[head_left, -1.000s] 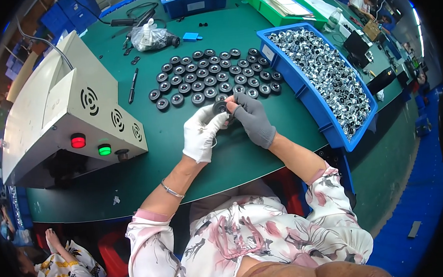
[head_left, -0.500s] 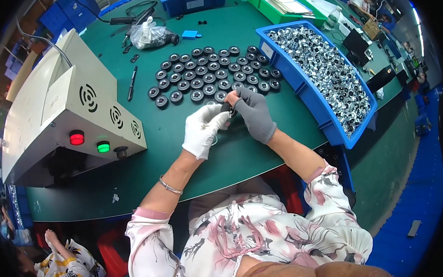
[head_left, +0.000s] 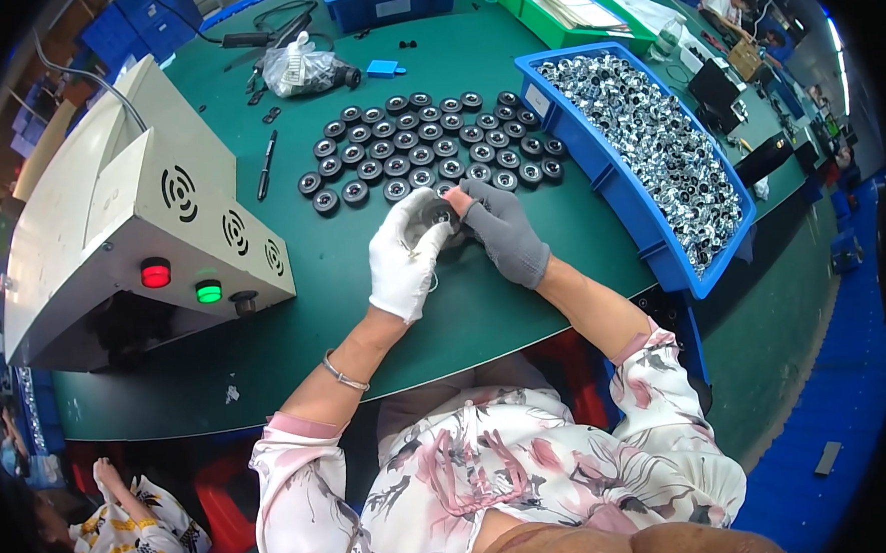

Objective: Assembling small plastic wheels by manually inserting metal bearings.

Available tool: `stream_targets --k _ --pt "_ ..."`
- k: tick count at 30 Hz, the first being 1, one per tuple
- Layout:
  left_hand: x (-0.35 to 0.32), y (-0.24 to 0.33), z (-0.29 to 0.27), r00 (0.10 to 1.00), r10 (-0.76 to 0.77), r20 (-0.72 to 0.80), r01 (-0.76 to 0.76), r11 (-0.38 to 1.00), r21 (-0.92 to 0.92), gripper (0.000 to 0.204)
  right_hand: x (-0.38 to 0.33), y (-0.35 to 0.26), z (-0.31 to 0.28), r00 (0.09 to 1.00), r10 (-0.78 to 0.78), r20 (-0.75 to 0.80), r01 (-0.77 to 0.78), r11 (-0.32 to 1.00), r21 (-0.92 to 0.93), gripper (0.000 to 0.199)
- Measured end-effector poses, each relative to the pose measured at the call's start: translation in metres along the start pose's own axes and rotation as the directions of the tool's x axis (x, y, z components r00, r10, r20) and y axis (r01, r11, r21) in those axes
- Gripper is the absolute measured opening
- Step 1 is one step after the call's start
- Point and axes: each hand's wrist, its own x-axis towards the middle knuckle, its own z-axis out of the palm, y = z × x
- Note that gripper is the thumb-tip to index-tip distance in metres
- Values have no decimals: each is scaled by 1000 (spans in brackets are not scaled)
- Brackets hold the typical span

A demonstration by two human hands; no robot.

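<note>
My left hand (head_left: 407,258), in a white glove, and my right hand (head_left: 501,231), in a grey fingerless glove, meet over the green table (head_left: 366,331). Between their fingertips they hold a small round black part (head_left: 440,218). Just beyond the hands lie several rows of the same black round parts (head_left: 426,152) flat on the table. A blue bin (head_left: 598,178) full of shiny silver parts (head_left: 656,135) stands to the right of my right hand.
A beige machine (head_left: 140,232) with a red and a green lamp sits at the left. A black pen (head_left: 267,164), a clear plastic bag (head_left: 302,72) and more blue and green bins lie farther back. Another person's patterned sleeve (head_left: 136,538) shows at the lower left.
Both hands stay together at the same spot near the front row of black parts; the fingers have shifted slightly around the part they hold.
</note>
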Motion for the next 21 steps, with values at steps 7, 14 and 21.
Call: stream_targets --k 7,14,21 --pt "2 -1 1 993 68 94 -85 979 185 59 3 6 -6 999 -30 20 31 996 -84 31" --pt "4 2 -4 990 20 138 -51 974 220 67 2 2 -8 998 35 53 -32 998 -58 26" --pt "3 5 -10 976 12 218 -100 911 399 72 2 -3 -7 989 -55 135 85 970 -228 21"
